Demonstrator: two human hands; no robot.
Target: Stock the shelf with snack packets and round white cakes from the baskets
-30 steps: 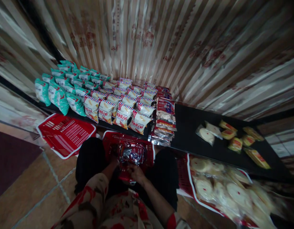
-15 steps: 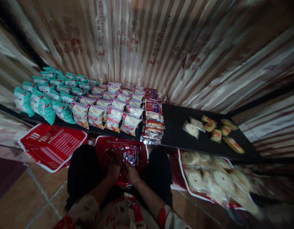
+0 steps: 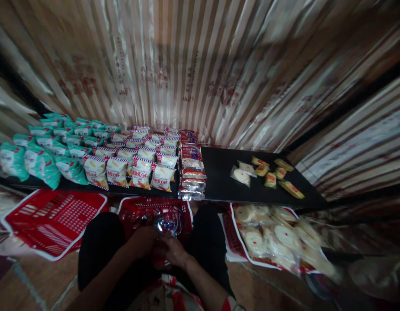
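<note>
Between my knees, a red plastic basket (image 3: 124,211) holds several shiny red snack packets. My left hand (image 3: 143,242) is inside its near part with fingers curled at the lower edge of a silvery, red-and-blue snack packet (image 3: 169,222). Close beside it, my right hand (image 3: 174,251) is closed at the same packet's near edge. Shadow hides most of the fingertips. On the black shelf (image 3: 219,177) ahead, a column of similar red packets (image 3: 191,155) stands right of the rows of white snack bags (image 3: 141,172).
Teal snack bags (image 3: 72,168) fill the shelf's left end. Yellow packs (image 3: 270,179) and round white packaged pieces (image 3: 241,176) lie on its right. A tilted red basket (image 3: 57,220) is at left; another basket (image 3: 238,235) at right holds bagged round pieces. A striped curtain (image 3: 187,65) hangs behind.
My view has tilted up and shifted right, so the shelf appears lower and further left. Both hands have drawn slightly nearer my body; the packet stays at them.
</note>
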